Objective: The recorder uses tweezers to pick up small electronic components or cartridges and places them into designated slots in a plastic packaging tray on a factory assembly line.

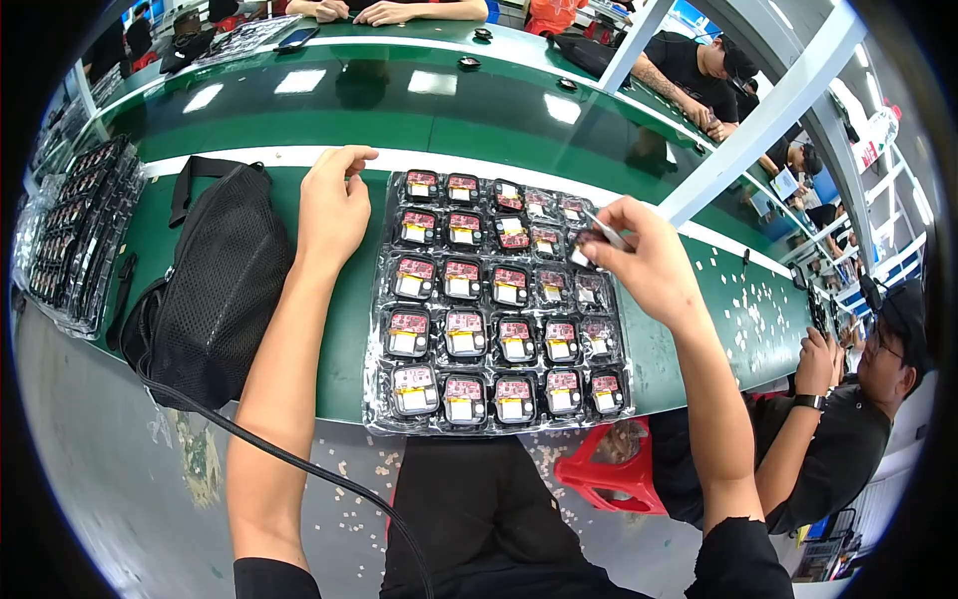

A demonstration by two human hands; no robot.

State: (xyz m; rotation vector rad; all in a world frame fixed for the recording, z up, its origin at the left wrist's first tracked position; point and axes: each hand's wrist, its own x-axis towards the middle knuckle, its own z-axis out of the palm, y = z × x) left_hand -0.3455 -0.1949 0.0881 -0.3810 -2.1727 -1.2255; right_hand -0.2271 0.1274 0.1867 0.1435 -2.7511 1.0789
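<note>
Units [462, 281] mostly show yellow (upper-right ones seemingly don't); right hand [647, 258] pinches tweezers [606, 231] at one unit; left hand [334, 205], loosely curled, is empty.

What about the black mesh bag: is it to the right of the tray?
No, the black mesh bag lies to the left of the tray.

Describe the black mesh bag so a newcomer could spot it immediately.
Find the long green workbench. Between the stacked clear plastic trays at left and the person's bare left forearm lies the black mesh bag, set apart by its rounded, strapped body.
</note>
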